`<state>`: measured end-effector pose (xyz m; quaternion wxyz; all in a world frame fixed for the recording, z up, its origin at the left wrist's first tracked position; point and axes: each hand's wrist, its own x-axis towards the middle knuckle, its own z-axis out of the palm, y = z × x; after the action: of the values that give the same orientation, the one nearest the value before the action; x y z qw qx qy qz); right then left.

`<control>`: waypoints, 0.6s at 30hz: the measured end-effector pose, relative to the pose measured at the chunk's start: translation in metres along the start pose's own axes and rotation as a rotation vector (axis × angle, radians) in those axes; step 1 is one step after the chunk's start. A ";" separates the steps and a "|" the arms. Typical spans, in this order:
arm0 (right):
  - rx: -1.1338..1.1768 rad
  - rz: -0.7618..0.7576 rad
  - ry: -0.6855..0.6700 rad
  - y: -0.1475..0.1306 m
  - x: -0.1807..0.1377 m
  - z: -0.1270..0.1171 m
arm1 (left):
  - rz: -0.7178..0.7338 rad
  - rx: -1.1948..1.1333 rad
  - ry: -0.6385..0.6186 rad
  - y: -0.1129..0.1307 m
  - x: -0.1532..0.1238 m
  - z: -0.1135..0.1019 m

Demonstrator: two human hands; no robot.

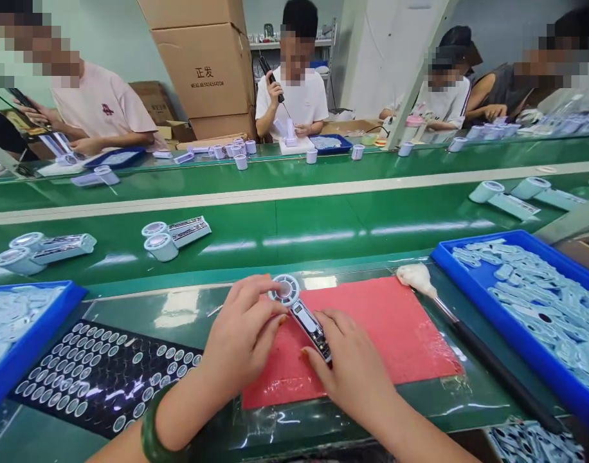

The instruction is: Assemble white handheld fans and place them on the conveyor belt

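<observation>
A pale blue handheld fan (308, 323) with its handle uncovered, circuit board showing, is held over a red mat (391, 328). My left hand (246, 321) is closed on its round head, thumb and fingertips at the rim. My right hand (350, 360) grips the lower end of the handle between thumb and fingers. Left of the mat lies a black sheet of round stickers (106, 370), some of them gone. To the right rests a black-handled tool (487, 360) with a white padded tip.
Blue trays of pale blue plastic pieces stand at the left (75, 296) and right (468, 289). Beyond, a green conveyor belt (294, 218) carries more fans (176, 235). Several co-workers sit across it, one (294, 96) holding an electric screwdriver (271, 78). Cardboard boxes (205, 77) are stacked behind.
</observation>
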<state>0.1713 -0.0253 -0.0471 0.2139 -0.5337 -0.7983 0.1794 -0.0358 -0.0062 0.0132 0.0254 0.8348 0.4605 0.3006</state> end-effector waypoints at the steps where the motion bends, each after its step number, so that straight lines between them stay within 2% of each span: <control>1: 0.009 0.007 0.023 -0.003 -0.001 0.003 | -0.002 0.018 -0.015 0.003 0.004 0.005; 8: -0.012 -0.014 0.117 0.001 -0.007 0.013 | -0.033 0.120 -0.034 0.013 0.010 0.024; 18: -0.003 -0.014 0.114 0.002 -0.006 0.011 | -0.081 0.122 -0.084 0.013 0.016 0.028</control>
<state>0.1689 -0.0312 -0.0585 0.2591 -0.5379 -0.7888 0.1460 -0.0051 0.0059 0.0017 0.0057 0.8274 0.5099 0.2354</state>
